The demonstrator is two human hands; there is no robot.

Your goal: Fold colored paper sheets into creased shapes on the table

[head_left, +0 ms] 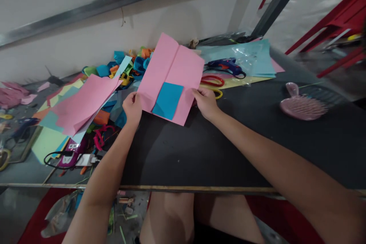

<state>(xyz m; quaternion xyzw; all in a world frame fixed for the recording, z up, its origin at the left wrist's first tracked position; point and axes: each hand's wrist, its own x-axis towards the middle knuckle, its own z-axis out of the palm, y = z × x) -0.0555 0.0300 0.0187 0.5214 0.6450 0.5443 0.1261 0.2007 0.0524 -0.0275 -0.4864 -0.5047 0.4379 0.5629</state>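
Observation:
A pink sheet of paper [183, 65] with a crease down it is held up, tilted, above the dark table. My left hand [133, 107] pinches its left edge, and my right hand [205, 102] grips the right edge with the thumb on top. On the lower part of the sheet lies a smaller blue paper rectangle [168, 101]; whether it is stuck down I cannot tell. Behind my right hand are red-handled scissors [212, 80] and a yellow handle loop [218, 93], partly covered by the hand and sheet.
Coloured paper sheets [82, 103] and folded paper pieces [104, 69] crowd the left and back. A blue glue gun [225, 66] lies near light-blue sheets [261, 57]. A pink hairbrush [303, 105] rests at right. A purple device [73, 152] with a cable sits near the front edge.

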